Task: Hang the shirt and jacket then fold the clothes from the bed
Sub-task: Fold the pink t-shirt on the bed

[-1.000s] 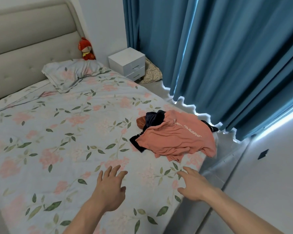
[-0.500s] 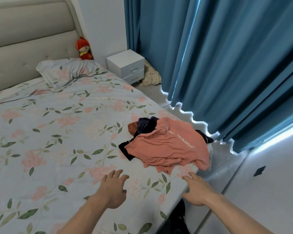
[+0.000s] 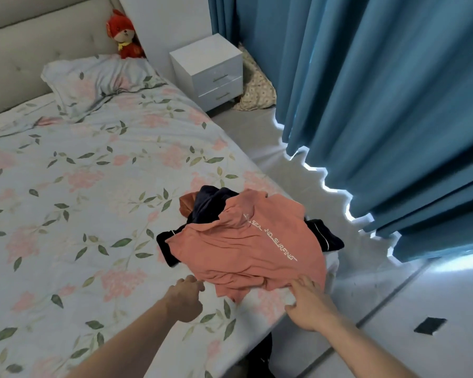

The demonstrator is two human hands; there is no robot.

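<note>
A salmon-pink shirt (image 3: 246, 246) with white lettering lies crumpled on the floral bed (image 3: 74, 214), near its right edge. Under it sits a dark navy garment (image 3: 210, 205) with white piping, plus a rust-coloured piece (image 3: 186, 204) at the pile's far side. My left hand (image 3: 185, 298) reaches the shirt's near-left corner with fingers curled; whether they pinch the cloth is hidden. My right hand (image 3: 309, 305) lies at the shirt's near hem, its fairly straight fingers touching the fabric.
Blue curtains (image 3: 380, 105) hang to the right of the bed. A white nightstand (image 3: 208, 69) stands past the bed's far corner, with a patterned cushion (image 3: 257, 85) beside it. A pillow (image 3: 99, 83) and a red plush toy (image 3: 124, 34) sit by the headboard. Something dark (image 3: 262, 358) lies on the floor.
Both hands have moved forward from the bare sheet to the near edge of the pink shirt. The view has come closer to the clothes pile.
</note>
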